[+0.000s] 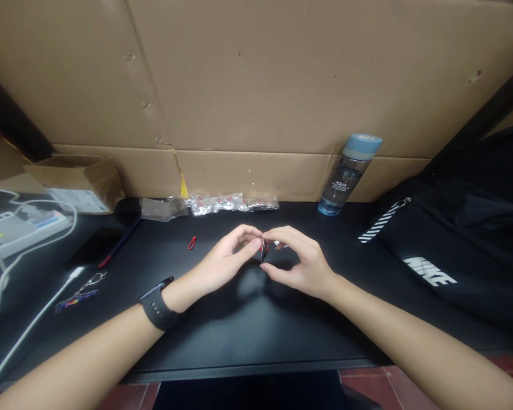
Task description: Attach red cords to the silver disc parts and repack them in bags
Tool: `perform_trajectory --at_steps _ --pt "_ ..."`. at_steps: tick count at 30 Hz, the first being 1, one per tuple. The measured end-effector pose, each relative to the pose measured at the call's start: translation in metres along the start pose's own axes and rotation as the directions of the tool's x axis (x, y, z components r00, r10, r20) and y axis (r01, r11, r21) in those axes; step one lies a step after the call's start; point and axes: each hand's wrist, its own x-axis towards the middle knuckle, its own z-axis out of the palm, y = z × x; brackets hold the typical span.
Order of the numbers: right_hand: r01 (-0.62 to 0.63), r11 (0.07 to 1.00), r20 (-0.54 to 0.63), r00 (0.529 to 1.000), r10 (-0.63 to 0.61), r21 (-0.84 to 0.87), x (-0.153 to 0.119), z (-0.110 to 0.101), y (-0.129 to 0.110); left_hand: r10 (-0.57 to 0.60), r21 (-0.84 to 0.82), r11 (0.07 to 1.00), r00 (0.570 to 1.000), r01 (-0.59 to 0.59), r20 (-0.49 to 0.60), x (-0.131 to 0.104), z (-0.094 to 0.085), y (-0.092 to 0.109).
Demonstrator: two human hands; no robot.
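Note:
Both hands meet above the middle of a black table (239,336). Between them is a small, dark, round flat object with a red part (264,251), seen nearly edge-on; its kind is too small to make out. My left hand (238,249), with a black watch on the wrist, pinches its left side with thumb and fingers. On the other side, the thumb and index finger of my right hand (299,259) grip its edges. Something small and white shows behind my right fingers. A little red cord loop (192,243) lies to the left of my left hand.
Clear plastic packets (235,203) lie along the cardboard wall (260,85). A water bottle (344,176) stands at back right, beside a black Nike bag (448,256). At left are a cardboard box (79,182), a power strip (25,230), a white cable (34,324) and a keychain (79,296).

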Motion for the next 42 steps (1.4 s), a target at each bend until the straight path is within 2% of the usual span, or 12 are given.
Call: perform_trajectory --at_steps 6,15,20,34,42 --pt "0.033 0.998 0.033 0.999 -0.031 -0.049 0.001 0.0 0.001 -0.033 -0.096 0.994 0.994 0.043 0.102 -0.001 -0.001 -0.006" --pt "-0.064 0.997 0.156 0.985 0.071 -0.054 -0.002 0.001 0.006 0.012 0.028 1.0 0.998 -0.014 0.068 -0.002 -0.004 -0.011" --pt "-0.106 0.994 0.126 0.986 0.108 -0.026 -0.002 0.001 0.007 0.044 0.061 0.997 0.994 -0.05 0.096 -0.002 -0.002 -0.008" --pt "-0.078 0.997 0.033 0.996 0.078 0.002 -0.003 0.002 0.011 0.042 0.055 0.997 0.994 -0.048 0.104 -0.005 0.001 -0.01" --pt "-0.108 0.987 0.073 0.992 0.1 0.118 -0.003 0.003 0.005 0.058 0.048 0.997 0.995 -0.062 0.082 -0.003 -0.001 -0.007"
